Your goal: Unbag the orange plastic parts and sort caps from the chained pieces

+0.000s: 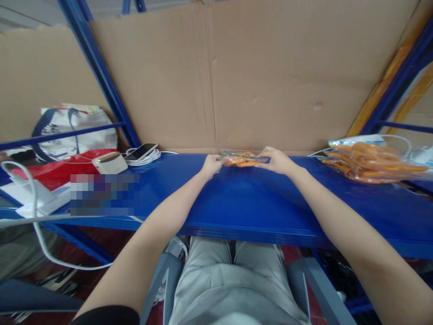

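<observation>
A small clear plastic packet (241, 160) with orange contents is stretched between my two hands, low over the far part of the blue table (243, 198). My left hand (211, 166) pinches its left end. With thumb and fingers closed on its right end, my right hand (276, 161) grips the other side. The exact kind of the orange contents is too small to tell. On the right lies a pile of similar clear packets (365, 160) with orange contents, apart from my hands.
A phone (144, 152) rests on a coiled white cable (145, 160) at the left. Beyond it are a red bag (64, 169), a white power bank-like block (110, 162) and a white tote bag (77, 133). A cardboard wall (253, 76) and blue posts (98, 67) border the table.
</observation>
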A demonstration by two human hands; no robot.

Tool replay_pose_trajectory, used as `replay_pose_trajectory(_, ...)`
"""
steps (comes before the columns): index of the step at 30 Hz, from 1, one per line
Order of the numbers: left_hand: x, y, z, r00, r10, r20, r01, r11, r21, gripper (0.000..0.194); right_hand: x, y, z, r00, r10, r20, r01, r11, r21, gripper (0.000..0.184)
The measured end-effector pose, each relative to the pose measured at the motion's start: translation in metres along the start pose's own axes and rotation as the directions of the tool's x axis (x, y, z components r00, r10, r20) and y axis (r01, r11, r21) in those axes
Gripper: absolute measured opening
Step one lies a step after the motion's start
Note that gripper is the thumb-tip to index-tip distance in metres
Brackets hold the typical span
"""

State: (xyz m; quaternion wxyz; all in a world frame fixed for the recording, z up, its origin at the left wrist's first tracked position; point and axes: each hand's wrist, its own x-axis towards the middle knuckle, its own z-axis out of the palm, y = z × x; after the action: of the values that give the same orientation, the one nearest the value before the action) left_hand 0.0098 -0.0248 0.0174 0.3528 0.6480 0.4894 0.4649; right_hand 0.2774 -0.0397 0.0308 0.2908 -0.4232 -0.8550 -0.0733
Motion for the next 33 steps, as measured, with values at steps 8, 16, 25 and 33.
replay_pose_trajectory(8, -0.001, 0.005, -0.001, 1.0, 0.009, 0.015, -0.007, 0.992, -0.124, 0.022, 0.003, -0.002, 0.007, 0.986, 0.103, -0.133, -0.109, 0.993, -0.037, 0.032)
replay_pose_trajectory(16, -0.001, 0.0, -0.001, 0.968, -0.108, 0.228, 0.116, 0.993, -0.025, 0.041, 0.004, -0.011, 0.013, 0.847, 0.506, -0.159, -0.42, 0.823, 0.383, 0.029)
replay_pose_trajectory(25, -0.003, -0.003, 0.006, 0.958, -0.012, 0.285, 0.01, 1.0, 0.009, 0.025, 0.004, -0.035, 0.011, 0.673, 0.727, 0.138, -0.488, 0.296, 0.821, 0.027)
replay_pose_trajectory(33, 0.0, -0.003, 0.013, 0.988, -0.011, 0.156, 0.02, 0.998, -0.057, 0.015, 0.005, -0.041, 0.001, 0.617, 0.697, 0.367, -0.56, 0.061, 0.826, 0.028)
